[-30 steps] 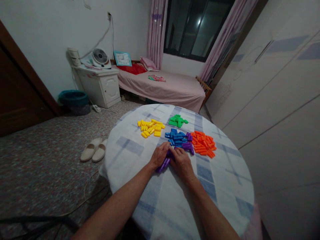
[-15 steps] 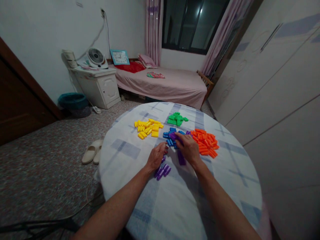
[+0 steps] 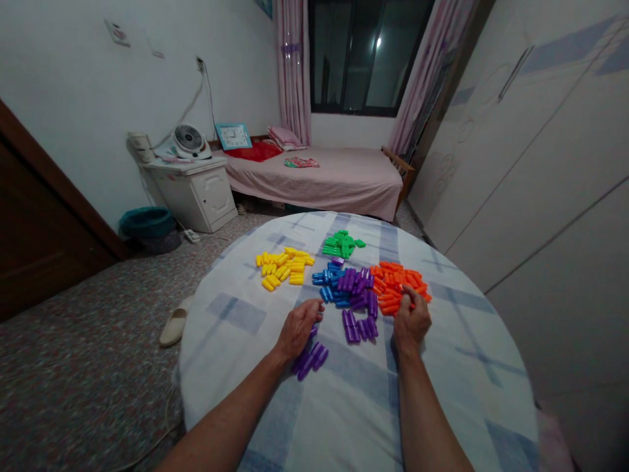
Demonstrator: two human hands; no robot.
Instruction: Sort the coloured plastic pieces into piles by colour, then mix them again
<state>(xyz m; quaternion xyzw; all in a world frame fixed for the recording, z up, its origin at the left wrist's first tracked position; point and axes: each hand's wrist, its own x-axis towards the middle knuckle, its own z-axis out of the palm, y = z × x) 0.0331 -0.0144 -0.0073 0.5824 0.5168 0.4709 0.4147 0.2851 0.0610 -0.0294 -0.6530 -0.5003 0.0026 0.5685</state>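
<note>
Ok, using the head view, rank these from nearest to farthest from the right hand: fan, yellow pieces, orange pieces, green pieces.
1. Orange pieces: right by the right hand.
2. Green pieces: far side of the table, left of the orange ones.
3. Yellow pieces: left part of the table.
4. Fan: beyond the table, back left.

Fingers of the bare right hand (image 3: 413,321) are right at the near edge of a bright-orange heap of stubby plastic pieces (image 3: 393,282). Bare left hand (image 3: 297,328) is kinda curled, slim purple plastic pieces (image 3: 309,362) just nearside of its fingers. Shiny blue plastic pieces (image 3: 330,275) sit just past those fingertips.
</note>
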